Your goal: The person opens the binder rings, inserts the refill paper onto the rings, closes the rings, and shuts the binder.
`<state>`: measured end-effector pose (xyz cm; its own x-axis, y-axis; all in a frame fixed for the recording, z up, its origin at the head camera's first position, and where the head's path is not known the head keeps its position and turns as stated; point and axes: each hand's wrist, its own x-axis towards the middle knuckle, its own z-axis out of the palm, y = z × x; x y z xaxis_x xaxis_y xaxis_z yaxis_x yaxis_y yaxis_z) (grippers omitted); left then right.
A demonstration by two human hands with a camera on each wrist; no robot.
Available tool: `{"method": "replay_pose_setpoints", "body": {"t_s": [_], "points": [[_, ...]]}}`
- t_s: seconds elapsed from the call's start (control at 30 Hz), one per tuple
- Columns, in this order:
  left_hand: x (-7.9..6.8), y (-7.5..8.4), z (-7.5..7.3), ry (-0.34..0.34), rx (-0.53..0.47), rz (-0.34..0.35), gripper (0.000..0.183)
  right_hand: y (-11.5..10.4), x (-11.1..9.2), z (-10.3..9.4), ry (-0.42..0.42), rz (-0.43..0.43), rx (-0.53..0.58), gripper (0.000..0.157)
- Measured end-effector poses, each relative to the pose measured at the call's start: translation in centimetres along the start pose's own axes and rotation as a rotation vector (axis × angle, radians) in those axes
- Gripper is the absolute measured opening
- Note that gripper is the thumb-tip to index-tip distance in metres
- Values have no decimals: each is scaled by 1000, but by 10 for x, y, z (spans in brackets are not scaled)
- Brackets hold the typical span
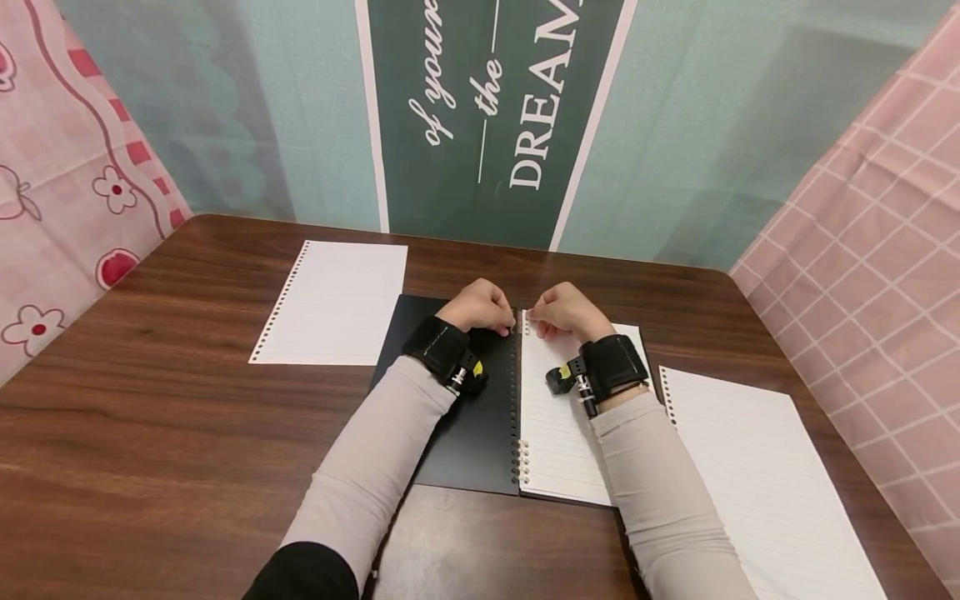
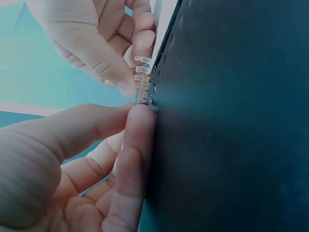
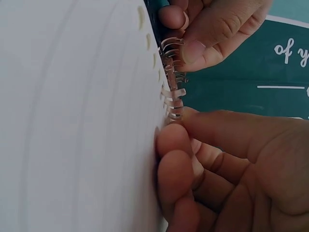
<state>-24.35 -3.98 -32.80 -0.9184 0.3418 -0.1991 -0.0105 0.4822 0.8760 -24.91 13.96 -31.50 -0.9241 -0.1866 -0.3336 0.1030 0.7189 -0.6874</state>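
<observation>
Binder [image 1: 467,446], centre: page [image 1: 557,442] threaded, rings [image 3: 179,92] seemingly unclosed, pinched by fingers of left hand [image 1: 480,306], right hand [image 1: 568,311]; left sheet [image 1: 337,304], right sheet [image 1: 765,467] loose.

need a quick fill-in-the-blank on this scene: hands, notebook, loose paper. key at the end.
1. The left hand and right hand pinch the binding rings at the notebook's ____ end, seen from the person (near/far).
2. The open notebook has a cover coloured ____.
3. The left loose sheet has punched holes along its ____ edge in the head view.
4. Outside the notebook, the head view shows ____ loose sheets (number).

Missing words: far; black; left; two.
</observation>
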Motion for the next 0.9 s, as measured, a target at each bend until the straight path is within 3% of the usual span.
{"method": "replay_pose_setpoints", "body": {"t_s": [0.37,0.63,0.9], "points": [[-5,4,-2,5,4,-13,10,-1,-3,-1,-10,0,-8,23],[-5,9,-5,-50,-60,-47,12,-2,-7,-6,-36,17,18,20],[-9,14,-11,-66,68,-30,20,-4,-12,-10,-62,11,-16,23]]}}
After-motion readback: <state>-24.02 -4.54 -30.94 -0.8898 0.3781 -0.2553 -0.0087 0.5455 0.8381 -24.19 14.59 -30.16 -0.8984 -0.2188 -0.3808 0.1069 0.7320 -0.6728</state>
